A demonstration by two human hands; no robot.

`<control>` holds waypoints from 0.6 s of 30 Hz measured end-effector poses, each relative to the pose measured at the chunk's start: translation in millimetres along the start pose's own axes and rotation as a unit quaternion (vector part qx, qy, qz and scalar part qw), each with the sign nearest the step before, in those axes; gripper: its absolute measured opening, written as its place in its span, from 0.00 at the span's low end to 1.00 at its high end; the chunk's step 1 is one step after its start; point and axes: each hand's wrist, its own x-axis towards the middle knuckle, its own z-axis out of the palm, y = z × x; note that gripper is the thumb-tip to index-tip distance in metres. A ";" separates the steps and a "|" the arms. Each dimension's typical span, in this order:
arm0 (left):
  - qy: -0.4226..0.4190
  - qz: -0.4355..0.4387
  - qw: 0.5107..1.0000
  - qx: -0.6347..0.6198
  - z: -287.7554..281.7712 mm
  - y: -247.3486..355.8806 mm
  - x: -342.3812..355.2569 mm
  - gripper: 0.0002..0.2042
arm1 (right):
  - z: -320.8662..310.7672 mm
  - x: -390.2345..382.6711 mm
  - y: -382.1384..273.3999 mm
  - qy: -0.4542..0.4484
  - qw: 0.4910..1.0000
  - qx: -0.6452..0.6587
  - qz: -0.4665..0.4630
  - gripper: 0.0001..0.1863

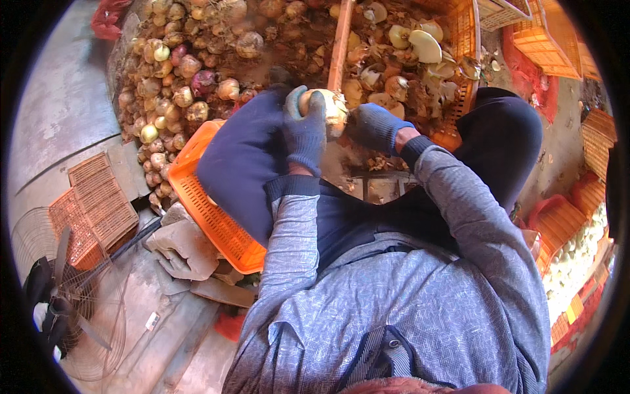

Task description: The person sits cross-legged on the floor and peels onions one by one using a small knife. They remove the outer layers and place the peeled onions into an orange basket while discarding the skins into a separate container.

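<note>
My left hand [303, 131], in a dark grey knitted glove, grips a large yellow-brown onion [336, 115] above my bent left leg. Close by the onion's right side is my right hand [375, 126], gloved alike, its fingers curled closed. Whatever those fingers hold is hidden by the glove. Behind the onion, a narrow wooden bar [342, 43] runs away from me. Cut onion pieces and loose skins [394, 85] lie to the right of that bar, with a pale cut piece [425, 46] on top.
A heap of unpeeled onions [177, 98] spreads at the far left. An orange crate [210, 226] stands beside my left leg, near concrete blocks [184, 249] and a fan [72, 295]. More orange crates [545, 36] and a pile of pale onions [577, 262] line the right side.
</note>
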 end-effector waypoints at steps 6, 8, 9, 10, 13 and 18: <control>-0.012 -0.071 0.984 -0.165 -8.2 3.6 8.5 0.18 | 21.4 11.2 7.8 0.064 0.994 -0.093 -0.014 0.10; -0.008 -0.068 0.980 -0.189 -10.4 -4.2 7.4 0.18 | 22.9 4.5 6.2 0.100 0.992 -0.080 -0.019 0.10; -0.010 -0.069 0.979 -0.194 -10.8 -4.0 4.1 0.18 | 21.1 -2.4 3.8 0.111 0.990 -0.091 -0.016 0.10; -0.013 -0.071 0.977 -0.199 -11.5 -3.6 2.2 0.18 | 19.3 -9.1 1.4 0.121 0.987 -0.103 -0.013 0.09; -0.064 -0.126 0.940 -0.312 -11.4 1.6 4.6 0.23 | 8.3 -29.8 -3.6 0.155 0.987 -0.045 0.000 0.20; -0.183 -0.043 0.921 -0.342 -6.9 25.3 -7.8 0.34 | -30.7 -44.5 -14.1 0.069 0.994 -0.084 0.017 0.09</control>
